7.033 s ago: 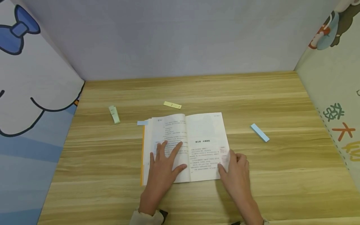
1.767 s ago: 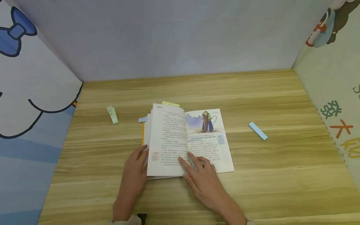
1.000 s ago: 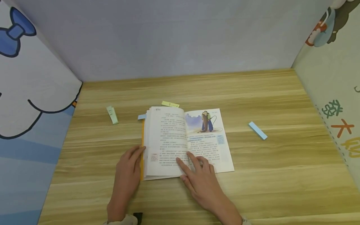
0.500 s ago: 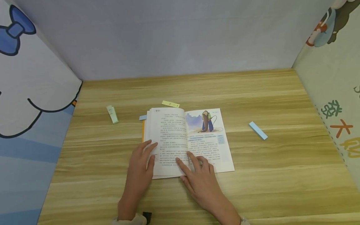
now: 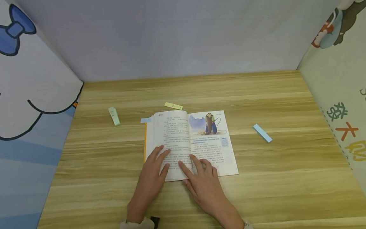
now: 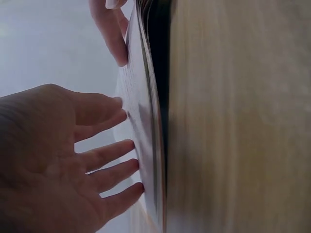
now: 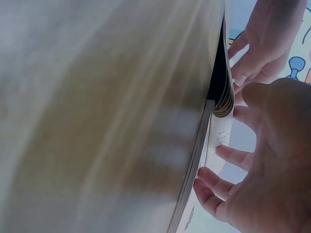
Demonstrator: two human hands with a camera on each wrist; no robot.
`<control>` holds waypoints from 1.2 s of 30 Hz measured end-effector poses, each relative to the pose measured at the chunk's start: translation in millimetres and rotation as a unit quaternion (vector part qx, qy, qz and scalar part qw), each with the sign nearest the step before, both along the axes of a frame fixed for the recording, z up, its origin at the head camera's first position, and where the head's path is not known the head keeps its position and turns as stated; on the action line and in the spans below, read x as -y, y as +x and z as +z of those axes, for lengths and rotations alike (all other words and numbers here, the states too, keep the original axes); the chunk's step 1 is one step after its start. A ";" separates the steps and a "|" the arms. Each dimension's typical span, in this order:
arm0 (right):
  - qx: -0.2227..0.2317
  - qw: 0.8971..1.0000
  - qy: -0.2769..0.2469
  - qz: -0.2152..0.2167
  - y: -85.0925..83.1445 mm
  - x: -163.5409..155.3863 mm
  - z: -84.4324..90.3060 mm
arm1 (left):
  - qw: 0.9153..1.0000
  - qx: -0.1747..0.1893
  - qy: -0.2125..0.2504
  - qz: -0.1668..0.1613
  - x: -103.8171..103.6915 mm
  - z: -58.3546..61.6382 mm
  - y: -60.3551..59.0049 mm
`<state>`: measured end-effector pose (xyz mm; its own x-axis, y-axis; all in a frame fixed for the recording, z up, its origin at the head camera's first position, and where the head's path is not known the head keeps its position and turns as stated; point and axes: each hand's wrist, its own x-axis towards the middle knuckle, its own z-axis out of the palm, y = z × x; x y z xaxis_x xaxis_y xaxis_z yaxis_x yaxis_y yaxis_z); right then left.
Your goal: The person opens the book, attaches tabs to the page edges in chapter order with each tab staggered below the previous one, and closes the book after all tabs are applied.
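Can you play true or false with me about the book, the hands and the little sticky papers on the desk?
1. The open paperback book shows a coloured drawing on its right page. True.
2. The left hand is lifted off the book. False: its straight fingers press the left page.
3. The right hand rests on the book near the middle fold. True.
4. The blue sticky strip lies on the book. False: it lies on the wooden desk, right of the book.

the left hand (image 5: 152,170) has been moved from the book's (image 5: 200,140) left edge onto its left page, fingers spread flat.
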<state>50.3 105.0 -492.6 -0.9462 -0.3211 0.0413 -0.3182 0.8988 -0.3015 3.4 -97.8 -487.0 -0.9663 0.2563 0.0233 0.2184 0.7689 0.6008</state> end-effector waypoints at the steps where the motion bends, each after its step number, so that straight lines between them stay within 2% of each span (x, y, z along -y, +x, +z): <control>1: 0.004 1.000 -0.001 0.000 -0.3 -0.5 0.5 | 1.000 0.005 -0.005 -0.002 -0.3 0.6 0.1; 7: 0.020 0.999 -0.030 -0.020 -2.2 -6.3 5.2 | 0.999 0.015 -0.045 -0.022 0.1 4.0 1.6; 12: 0.020 0.996 -0.065 -0.065 -3.5 -10.9 9.0 | 0.997 0.026 -0.064 -0.032 1.2 4.1 2.3; 18: -0.004 0.987 -0.096 -0.131 -7.6 -17.4 12.0 | 0.997 0.023 -0.071 -0.025 1.6 4.9 1.9; 25: -0.001 0.974 -0.117 -0.194 -11.3 -30.0 13.7 | 0.997 0.017 -0.069 -0.023 2.9 4.0 2.7; 31: 0.052 0.959 -0.121 -0.253 -15.1 -41.2 16.4 | 0.997 0.016 -0.068 -0.024 3.2 4.3 2.7; 36: 0.084 0.949 -0.114 -0.281 -17.7 -49.8 20.0 | 0.997 0.013 -0.065 -0.027 3.8 5.3 3.4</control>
<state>32.6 154.8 -472.6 -0.9649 0.2352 -0.1169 0.2615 0.8175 -0.5131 6.8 -101.6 -481.7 -0.9510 0.3067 -0.0386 0.2468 0.8286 0.5026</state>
